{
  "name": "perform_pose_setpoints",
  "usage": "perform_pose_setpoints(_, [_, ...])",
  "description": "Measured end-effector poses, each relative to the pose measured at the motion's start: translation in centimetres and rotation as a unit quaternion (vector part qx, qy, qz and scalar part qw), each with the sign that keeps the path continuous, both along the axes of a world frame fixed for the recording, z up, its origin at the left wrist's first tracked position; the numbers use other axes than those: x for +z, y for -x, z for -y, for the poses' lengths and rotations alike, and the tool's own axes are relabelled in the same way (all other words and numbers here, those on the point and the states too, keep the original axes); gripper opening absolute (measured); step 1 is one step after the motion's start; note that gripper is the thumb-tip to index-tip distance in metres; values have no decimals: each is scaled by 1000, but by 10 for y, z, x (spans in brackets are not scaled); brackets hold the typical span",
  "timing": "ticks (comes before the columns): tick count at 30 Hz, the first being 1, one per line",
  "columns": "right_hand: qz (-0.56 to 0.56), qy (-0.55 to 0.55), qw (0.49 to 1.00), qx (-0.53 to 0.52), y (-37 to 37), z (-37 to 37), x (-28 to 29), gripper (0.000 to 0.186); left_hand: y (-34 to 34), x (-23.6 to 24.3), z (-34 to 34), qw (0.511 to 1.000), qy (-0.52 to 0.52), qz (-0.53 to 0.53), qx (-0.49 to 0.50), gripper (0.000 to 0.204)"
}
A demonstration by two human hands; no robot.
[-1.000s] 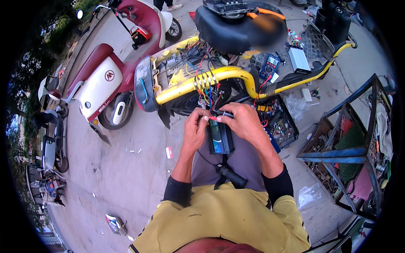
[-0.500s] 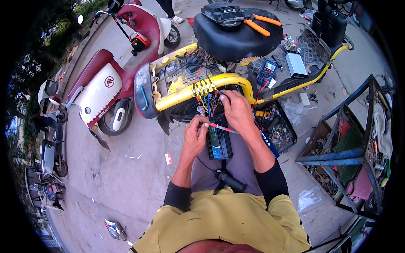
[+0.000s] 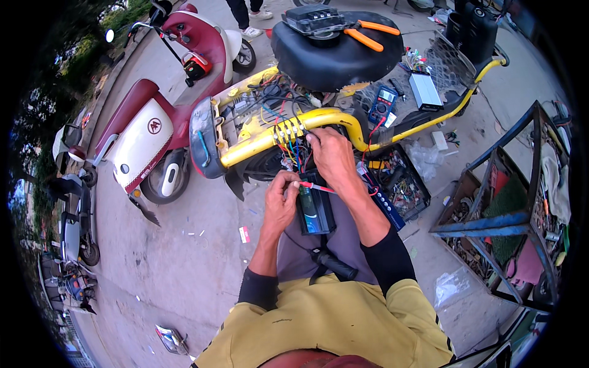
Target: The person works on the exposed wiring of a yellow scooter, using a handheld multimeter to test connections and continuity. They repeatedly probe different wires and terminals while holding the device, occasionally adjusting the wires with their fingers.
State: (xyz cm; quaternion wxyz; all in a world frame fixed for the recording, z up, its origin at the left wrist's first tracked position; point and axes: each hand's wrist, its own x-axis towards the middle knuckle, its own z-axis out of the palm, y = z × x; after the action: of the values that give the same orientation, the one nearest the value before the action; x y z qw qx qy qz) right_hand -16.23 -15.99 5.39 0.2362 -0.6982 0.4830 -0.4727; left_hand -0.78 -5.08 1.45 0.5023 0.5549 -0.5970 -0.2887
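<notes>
My left hand (image 3: 281,199) is closed around a red test probe (image 3: 316,187), pinched between thumb and fingers, with its body slanting toward my right wrist. My right hand (image 3: 333,156) is closed with its fingertips at the yellow frame tube (image 3: 251,149), by the row of wire terminals (image 3: 288,131); what they pinch is hidden. Below the hands, a black finned box (image 3: 318,211) with a blue-green face stands against my legs. Coloured wires (image 3: 299,156) run between it and the terminals. A blue-and-black multimeter (image 3: 383,104) lies on the scooter's footboard, a red lead coming from it.
Orange-handled pliers (image 3: 372,35) rest on the black seat (image 3: 337,55). A silver box (image 3: 425,91) lies on the footboard. An open parts case (image 3: 420,199) sits at my right, beside a metal-framed bin (image 3: 491,228). A red-and-white scooter (image 3: 144,132) stands left.
The whole view has shifted slightly. My right fingertips have moved a little closer to the yellow tube. My left hand keeps its pinch on the red probe.
</notes>
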Motion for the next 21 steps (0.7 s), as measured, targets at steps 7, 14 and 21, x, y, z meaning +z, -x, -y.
perform_pose_setpoints(7, [-27,-10,1000,-4,-3,-3,0,19,-1,-7,-2,999,-4,-49,1,7])
perform_pose_setpoints(14, [-40,-1,999,-5,1,0,-3,19,1,-2,0,1000,-13,-14,1,7])
perform_pose_setpoints(21, [-29,-10,999,-18,-2,-3,-2,17,1,-5,-1,999,-3,-47,1,5])
